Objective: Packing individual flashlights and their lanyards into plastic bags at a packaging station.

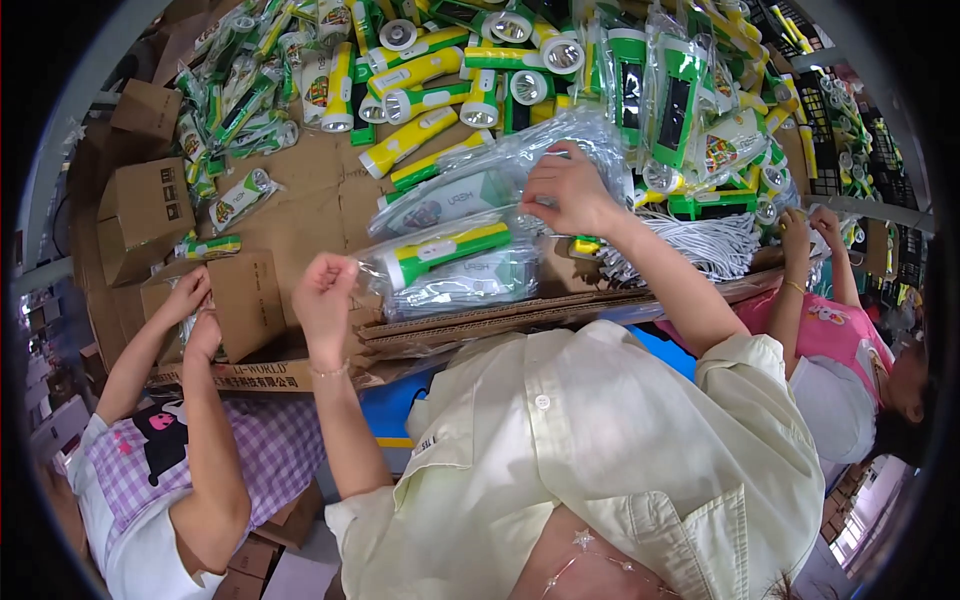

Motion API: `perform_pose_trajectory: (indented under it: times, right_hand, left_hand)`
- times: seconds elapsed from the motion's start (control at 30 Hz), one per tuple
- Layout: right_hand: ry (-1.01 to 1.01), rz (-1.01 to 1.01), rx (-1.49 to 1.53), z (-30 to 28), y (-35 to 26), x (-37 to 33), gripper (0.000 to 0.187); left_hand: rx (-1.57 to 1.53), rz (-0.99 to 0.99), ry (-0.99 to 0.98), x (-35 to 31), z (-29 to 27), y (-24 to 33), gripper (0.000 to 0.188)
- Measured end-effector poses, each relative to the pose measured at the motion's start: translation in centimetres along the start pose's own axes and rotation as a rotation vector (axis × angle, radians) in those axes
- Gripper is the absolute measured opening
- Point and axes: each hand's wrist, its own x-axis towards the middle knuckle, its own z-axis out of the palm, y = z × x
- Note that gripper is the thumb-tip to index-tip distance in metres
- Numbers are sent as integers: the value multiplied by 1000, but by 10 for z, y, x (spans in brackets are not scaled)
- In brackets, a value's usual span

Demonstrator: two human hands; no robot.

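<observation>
A green and yellow flashlight [452,253] lies inside a clear plastic bag in front of me. At the bag's left end my left hand [325,300] is closed, its fingertips pinching the plastic. My right hand [570,190] has its fingers curled together at the bag's other end, gripping the film there. Below and behind the flashlight are stacks of flat, clear printed bags [455,203], partly hidden by it and by my right hand.
Loose flashlights [415,70] and bagged ones heap at the back. White cables [690,245] lie bundled to the right. A cardboard edge [500,318] runs in front of me. At left, a co-worker's hands [200,310] work beside a small carton [248,300]; another person's hands [808,230] are at right.
</observation>
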Motion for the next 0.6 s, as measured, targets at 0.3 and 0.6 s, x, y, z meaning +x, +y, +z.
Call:
perform_pose_trajectory:
  times: [0.3,0.6]
  right_hand:
    - [17,-41,-152,46,-48,19,14]
    - [167,-19,-299,76,-30,66,25]
  left_hand:
    - [-66,185,511,153,-209,-51,9]
    - [611,376,338,159,-81,3,34]
